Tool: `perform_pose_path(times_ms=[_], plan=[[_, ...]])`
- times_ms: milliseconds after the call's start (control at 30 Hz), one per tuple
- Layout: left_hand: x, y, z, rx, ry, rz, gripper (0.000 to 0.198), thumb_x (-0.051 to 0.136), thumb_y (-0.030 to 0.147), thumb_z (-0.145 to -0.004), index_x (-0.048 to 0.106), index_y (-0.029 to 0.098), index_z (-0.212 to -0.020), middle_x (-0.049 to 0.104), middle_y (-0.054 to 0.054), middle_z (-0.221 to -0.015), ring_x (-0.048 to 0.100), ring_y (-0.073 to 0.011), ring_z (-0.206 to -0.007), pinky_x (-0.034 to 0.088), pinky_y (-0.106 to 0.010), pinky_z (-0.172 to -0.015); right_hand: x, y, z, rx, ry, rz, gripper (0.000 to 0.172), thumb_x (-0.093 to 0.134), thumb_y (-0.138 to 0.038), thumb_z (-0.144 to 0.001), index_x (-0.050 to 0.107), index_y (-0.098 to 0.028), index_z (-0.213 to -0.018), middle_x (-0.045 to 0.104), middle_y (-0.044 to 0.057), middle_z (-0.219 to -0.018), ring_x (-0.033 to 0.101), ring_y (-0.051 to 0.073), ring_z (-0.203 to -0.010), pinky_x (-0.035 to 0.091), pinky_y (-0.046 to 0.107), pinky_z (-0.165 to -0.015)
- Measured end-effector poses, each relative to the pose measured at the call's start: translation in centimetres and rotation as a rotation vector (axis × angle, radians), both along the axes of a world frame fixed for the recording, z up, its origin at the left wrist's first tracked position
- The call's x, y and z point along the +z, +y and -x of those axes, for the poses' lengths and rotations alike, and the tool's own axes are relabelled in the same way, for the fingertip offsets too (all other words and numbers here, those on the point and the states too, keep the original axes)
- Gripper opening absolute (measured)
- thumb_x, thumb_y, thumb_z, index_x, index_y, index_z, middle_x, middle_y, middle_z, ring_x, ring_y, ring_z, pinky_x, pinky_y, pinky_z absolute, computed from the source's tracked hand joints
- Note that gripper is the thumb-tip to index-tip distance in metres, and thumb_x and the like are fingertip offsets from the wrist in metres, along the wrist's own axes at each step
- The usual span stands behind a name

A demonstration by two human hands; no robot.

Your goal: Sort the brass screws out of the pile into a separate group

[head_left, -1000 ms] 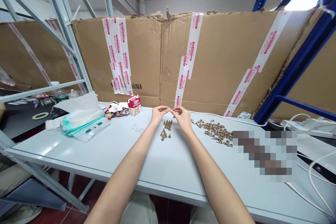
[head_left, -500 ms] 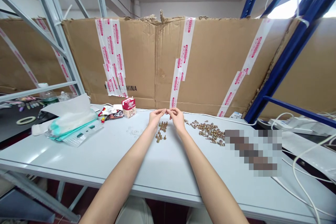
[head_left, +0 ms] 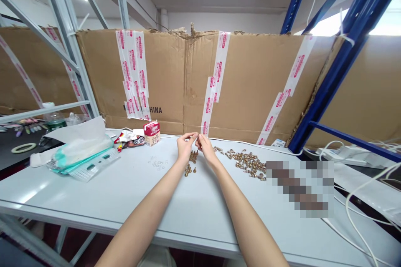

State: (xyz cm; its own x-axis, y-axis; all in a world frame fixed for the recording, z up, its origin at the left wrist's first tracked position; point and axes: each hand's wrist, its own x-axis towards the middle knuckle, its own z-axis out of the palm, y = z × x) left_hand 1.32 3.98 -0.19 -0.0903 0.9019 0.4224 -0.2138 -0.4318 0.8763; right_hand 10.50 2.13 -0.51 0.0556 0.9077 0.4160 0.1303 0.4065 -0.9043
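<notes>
My left hand and my right hand meet fingertip to fingertip above the table. Both are closed in a pinch; what lies between the fingertips is too small to make out. Just below them stand several brass-coloured screws in a tight group, with a few more screws nearer me. To the left of my left hand lie scattered small clear rings. A larger loose pile of brass-coloured screws spreads out to the right of my right hand.
Left of the hands stand a red-and-cream drink carton, crumpled wrappers and a teal-and-clear plastic package. A taped cardboard wall closes the back. White cables and a blurred patch are at right.
The view has tilted up slightly, so the table sits lower in it. My right fingers have turned more upright against the left fingertips; both hands remain pinched together.
</notes>
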Motion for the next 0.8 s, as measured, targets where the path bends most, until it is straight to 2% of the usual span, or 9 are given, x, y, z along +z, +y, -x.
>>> perform_pose_path(times_ms=[100, 200, 400, 533, 800], plan=[[0.0, -0.2, -0.2, -0.005, 0.000, -0.022, 0.024, 0.064, 0.034, -0.065, 0.067, 0.012, -0.075, 0.067, -0.007, -0.076, 0.058, -0.0154, -0.072, 0.042, -0.026, -0.072, 0.1, 0.0, 0.4, 0.132, 0.216, 0.017, 0.040, 0.041, -0.056, -0.075, 0.032, -0.020, -0.061, 0.026, -0.007, -0.051, 0.021, 0.007, -0.044, 0.017, 0.021, -0.042], [0.0, -0.3, -0.4, -0.004, 0.011, -0.024, 0.023, 0.064, 0.034, -0.066, 0.067, 0.013, -0.074, 0.067, -0.006, -0.076, 0.058, -0.0154, -0.073, 0.042, -0.025, -0.071, 0.2, 0.1, 0.5, 0.205, 0.320, 0.055, 0.041, 0.044, -0.055, -0.074, 0.030, -0.020, -0.060, 0.023, -0.008, -0.049, 0.015, 0.006, -0.043, 0.012, 0.021, -0.042], [0.5, -0.3, -0.1, 0.058, 0.019, -0.030, 0.023, 0.065, 0.036, -0.065, 0.067, 0.014, -0.072, 0.066, -0.006, -0.076, 0.056, -0.0154, -0.073, 0.040, -0.025, -0.069, 0.7, 0.0, 0.8, 0.123, 0.281, 0.053, 0.044, 0.043, -0.062, -0.072, 0.035, -0.019, -0.064, 0.028, -0.007, -0.048, 0.021, 0.006, -0.041, 0.013, 0.021, -0.042], [1.1, -0.4, 0.3, 0.067, 0.034, -0.078, 0.022, 0.065, 0.035, -0.064, 0.067, 0.014, -0.071, 0.065, -0.005, -0.074, 0.055, -0.0150, -0.071, 0.039, -0.025, -0.068, 1.2, -0.3, 0.9, 0.140, 0.284, 0.080, 0.047, 0.048, -0.063, -0.068, 0.034, -0.019, -0.060, 0.025, -0.007, -0.048, 0.018, 0.005, -0.041, 0.011, 0.021, -0.041], [1.7, -0.4, 0.6, -0.057, 0.074, -0.141, 0.022, 0.064, 0.035, -0.066, 0.068, 0.015, -0.075, 0.066, -0.006, -0.079, 0.057, -0.0161, -0.076, 0.039, -0.025, -0.069, 2.1, -0.4, 0.8, 0.097, 0.332, 0.056, 0.050, 0.049, -0.065, -0.064, 0.026, -0.021, -0.055, 0.018, -0.008, -0.047, 0.010, 0.005, -0.041, 0.006, 0.021, -0.040]])
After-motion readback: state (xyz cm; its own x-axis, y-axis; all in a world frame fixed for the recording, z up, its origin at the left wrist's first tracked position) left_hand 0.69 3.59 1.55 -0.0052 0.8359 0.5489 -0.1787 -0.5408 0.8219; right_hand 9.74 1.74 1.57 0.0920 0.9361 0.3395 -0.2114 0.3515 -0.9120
